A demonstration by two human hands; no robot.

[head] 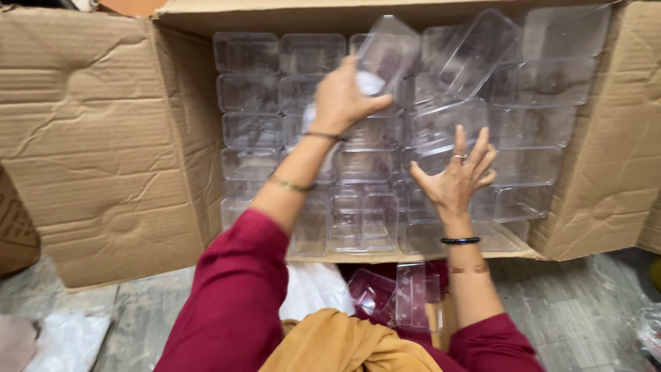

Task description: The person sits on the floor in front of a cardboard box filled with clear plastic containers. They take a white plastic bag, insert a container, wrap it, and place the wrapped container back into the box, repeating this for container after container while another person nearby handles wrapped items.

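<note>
Holding: left hand [342, 98] closed on a clear rectangular plastic container [385, 52], tilted above the box's upper middle
Right hand [456, 178]: fingers spread, empty, over stacked clear plastic containers [251, 110]
Surround: large brown cardboard box [103, 158]; two more clear containers on lap [399, 295]

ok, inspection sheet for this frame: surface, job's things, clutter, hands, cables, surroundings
Surface: grey stone floor, partly covered.
Job's things: large cardboard box, flaps open, filled with rows of clear plastic containers; some at upper right lie tilted.
Clutter: two clear containers in the lap; white plastic bag on the floor at left.
Hands: left hand grips a clear container lifted above the rows; right hand open, fingers spread, holding nothing.
Cables: nothing seen.
Surroundings: red sleeves, mustard cloth on the lap.
</note>
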